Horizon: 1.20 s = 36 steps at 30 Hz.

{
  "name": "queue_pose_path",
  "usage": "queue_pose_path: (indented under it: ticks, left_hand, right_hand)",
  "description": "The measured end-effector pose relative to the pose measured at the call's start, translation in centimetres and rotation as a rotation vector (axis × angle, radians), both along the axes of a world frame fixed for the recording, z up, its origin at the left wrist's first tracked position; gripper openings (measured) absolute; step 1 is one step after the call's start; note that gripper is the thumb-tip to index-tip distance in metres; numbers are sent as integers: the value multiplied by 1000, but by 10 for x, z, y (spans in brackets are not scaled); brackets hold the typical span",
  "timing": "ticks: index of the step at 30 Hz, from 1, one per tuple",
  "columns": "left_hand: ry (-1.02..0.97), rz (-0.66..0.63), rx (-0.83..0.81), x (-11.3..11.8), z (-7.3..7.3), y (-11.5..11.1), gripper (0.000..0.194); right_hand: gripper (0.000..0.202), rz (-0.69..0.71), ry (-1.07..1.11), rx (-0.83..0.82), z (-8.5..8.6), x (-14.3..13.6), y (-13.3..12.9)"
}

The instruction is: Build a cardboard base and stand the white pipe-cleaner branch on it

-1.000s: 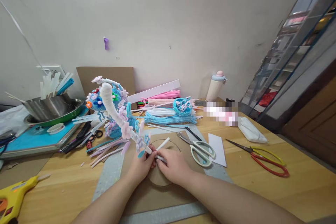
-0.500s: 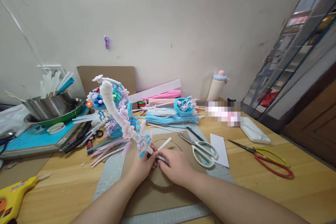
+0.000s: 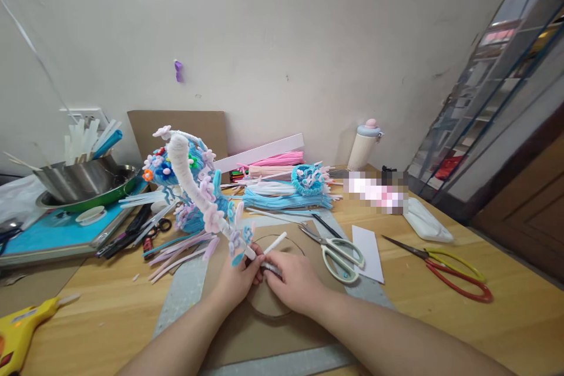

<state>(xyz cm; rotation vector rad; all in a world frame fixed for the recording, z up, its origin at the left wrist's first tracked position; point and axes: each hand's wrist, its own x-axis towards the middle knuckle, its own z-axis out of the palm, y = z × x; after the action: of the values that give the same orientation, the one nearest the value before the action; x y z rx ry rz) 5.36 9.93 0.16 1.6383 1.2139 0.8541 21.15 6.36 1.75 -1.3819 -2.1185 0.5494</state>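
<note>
A curved white-wrapped stem (image 3: 180,167) with pale pink, lilac and blue fuzzy flowers rises up and left from my hands. My left hand (image 3: 240,279) is closed around its lower end. Against it, my right hand (image 3: 293,276) has its fingers pinched together on the same white stem end, part of which shows below the thumb. A short white rod-like piece (image 3: 276,243) sticks out past the right fingers; how it joins the stem is hidden. Beneath both hands lies a brown cardboard sheet (image 3: 229,338) with a round outline on it.
White-handled scissors (image 3: 341,258) and red-and-yellow scissors (image 3: 458,276) lie on the right. Bundles of pipe cleaners (image 3: 282,198) and a blue flowered piece (image 3: 308,180) sit behind. Left are a yellow glue gun (image 3: 26,326) and metal bowls (image 3: 81,179). A bottle (image 3: 363,150) stands at the back.
My hands keep the same closed hold on the stem. Only a very slight shift of the whole view shows.
</note>
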Motion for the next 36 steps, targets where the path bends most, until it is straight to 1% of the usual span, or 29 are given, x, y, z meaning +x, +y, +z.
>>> queue_pose_path:
  ticks: [7, 14, 17, 20, 23, 26, 28, 29, 31, 33, 36]
  left_hand:
    - [4, -19, -7, -3, 5, -3, 20]
    - [-13, -46, -13, -5, -1, -2, 23]
    - [-13, -49, -15, -4, -1, -1, 22]
    - [-6, -42, -19, -4, 2, -3, 20]
    - [-3, -27, -26, -5, 4, -5, 20]
    - [-9, -20, -30, -4, 5, -6, 20]
    - [-17, -23, -28, -4, 4, -5, 21]
    - [-22, -28, -27, -4, 3, -5, 21]
    - [-29, -42, -29, -5, 1, -4, 22]
    - [-35, -53, -35, -5, 0, -4, 23]
    - [-47, -56, -47, -6, -2, -3, 23]
  right_hand:
    - [13, 4, 13, -3, 1, 0, -1]
    - [15, 42, 65, -10, 3, 2, -2]
    - [14, 56, 94, 1, 5, 1, -3]
    - [15, 4, 119, 36, 8, 9, 3]
    - [16, -165, 124, 111, 14, 38, 25]
    - [19, -403, 73, 147, 19, 82, 62]
    - [21, -515, 12, 133, 19, 107, 88]
    - [22, -540, -21, 120, 18, 117, 99]
    - [25, -552, -82, 86, 14, 127, 119]
    - [29, -561, -130, 46, 8, 128, 133]
    - [29, -582, -174, 17, -1, 122, 144]
